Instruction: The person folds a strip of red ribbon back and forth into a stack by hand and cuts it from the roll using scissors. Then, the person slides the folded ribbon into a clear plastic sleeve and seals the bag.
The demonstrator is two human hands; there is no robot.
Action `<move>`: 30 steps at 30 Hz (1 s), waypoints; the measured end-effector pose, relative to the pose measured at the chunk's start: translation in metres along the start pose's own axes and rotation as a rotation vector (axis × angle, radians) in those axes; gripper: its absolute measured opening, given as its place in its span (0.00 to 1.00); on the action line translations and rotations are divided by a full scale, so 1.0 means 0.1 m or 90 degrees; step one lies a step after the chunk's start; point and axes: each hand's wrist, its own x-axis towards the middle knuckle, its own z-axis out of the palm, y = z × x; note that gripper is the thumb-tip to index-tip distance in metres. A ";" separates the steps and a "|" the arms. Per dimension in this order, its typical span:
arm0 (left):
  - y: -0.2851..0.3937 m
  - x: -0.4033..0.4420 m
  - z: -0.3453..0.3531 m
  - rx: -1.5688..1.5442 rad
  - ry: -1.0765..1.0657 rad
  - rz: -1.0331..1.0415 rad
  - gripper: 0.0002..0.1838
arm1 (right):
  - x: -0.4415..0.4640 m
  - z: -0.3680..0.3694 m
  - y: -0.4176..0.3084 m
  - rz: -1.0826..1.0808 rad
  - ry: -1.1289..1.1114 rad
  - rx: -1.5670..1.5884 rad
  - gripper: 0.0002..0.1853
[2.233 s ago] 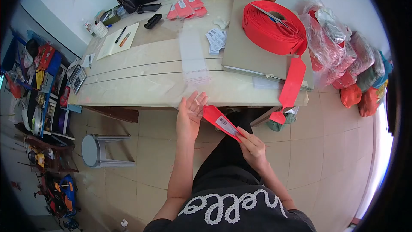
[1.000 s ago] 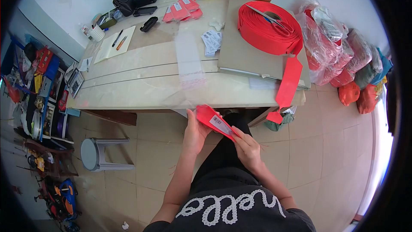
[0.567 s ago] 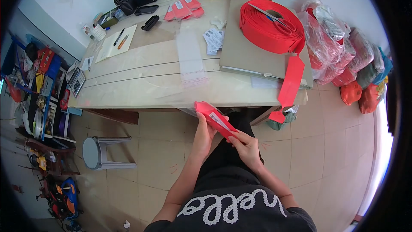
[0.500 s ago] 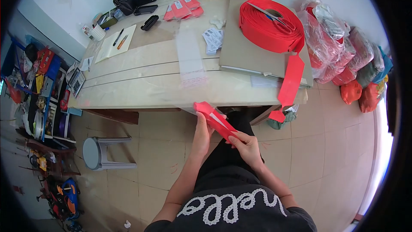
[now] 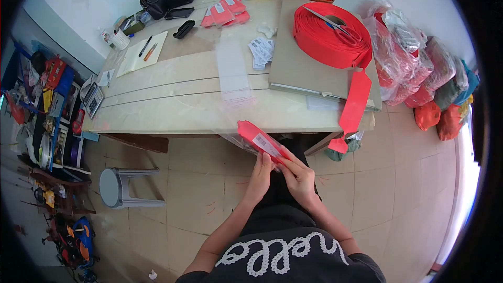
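A flat, narrow red packet point(image 5: 250, 131) with a white barcode label point(image 5: 266, 144) on its upper face slants just in front of the table's near edge. Clear plastic shows around it. My left hand point(image 5: 259, 181) pinches its lower end from the left, thumb near the label. From the right, my right hand point(image 5: 298, 179) grips the same end, fingers laid along the side. Both hands are close together over my lap. Beyond the packet, clear plastic bags point(image 5: 234, 76) lie flat on the table.
A large red tag roll point(image 5: 327, 36) with scissors point(image 5: 335, 25) on top sits on a grey box point(image 5: 309, 76); its loose end hangs over the edge. White labels point(image 5: 260, 51) and finished-looking red packets point(image 5: 225, 13) lie farther back. A grey stool point(image 5: 111, 188) stands left.
The white label now lies face up on the packet, where a white strip showed at an angle before. My left hand has moved right and down, closer to my right hand.
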 end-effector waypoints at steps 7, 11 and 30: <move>0.25 0.18 -0.21 -0.305 0.012 0.068 0.32 | 0.00 -0.09 -0.04 -0.047 -0.040 -0.023 0.12; 0.54 0.34 -0.14 -0.308 0.191 0.076 0.34 | -0.06 0.00 0.00 -0.090 -0.091 -0.038 0.12; 0.40 0.28 0.01 -0.334 0.220 0.026 0.19 | -0.03 0.13 0.11 -0.100 -0.070 -0.075 0.11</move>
